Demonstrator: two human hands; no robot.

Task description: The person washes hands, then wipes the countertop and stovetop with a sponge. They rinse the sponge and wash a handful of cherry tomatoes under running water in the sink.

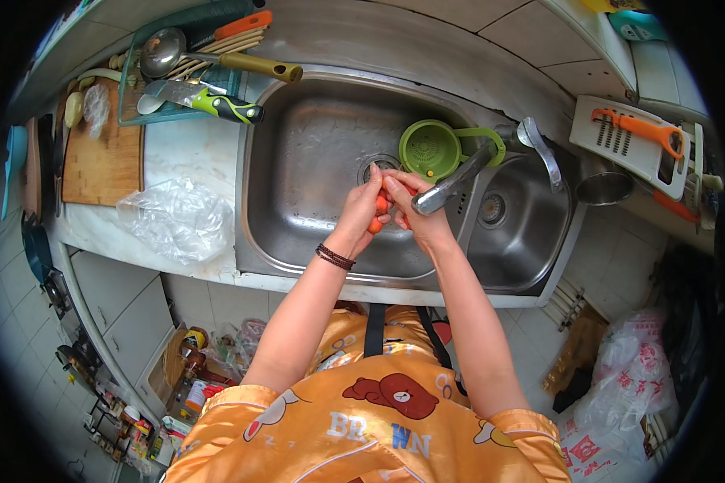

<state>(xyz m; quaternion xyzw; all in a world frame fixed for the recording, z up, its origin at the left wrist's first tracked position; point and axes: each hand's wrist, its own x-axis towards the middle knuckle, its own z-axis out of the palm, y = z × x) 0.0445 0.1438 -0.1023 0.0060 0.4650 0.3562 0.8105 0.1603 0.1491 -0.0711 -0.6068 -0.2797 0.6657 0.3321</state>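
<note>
Both my hands meet over the large basin of a steel sink point(302, 157), just left of the tap point(453, 184). My left hand point(362, 208) is closed around small orange-red items point(376, 224), perhaps small tomatoes or peppers; the fingers partly hide them. My right hand point(414, 205) also holds orange-red pieces, its thumb and fingers touching those of my left hand. Beyond my right hand, a green plastic strainer point(429, 148) with a handle stands in the basin, a small orange-yellow bit inside it. The drain is partly covered by my fingers.
Left of the sink lie a crumpled clear plastic bag point(178, 220) and a wooden cutting board point(99, 163). A green-handled knife point(205, 99) and a ladle point(217, 57) rest on a glass tray. A white grater point(628, 145) with an orange peeler is at right, near the small basin point(519, 241).
</note>
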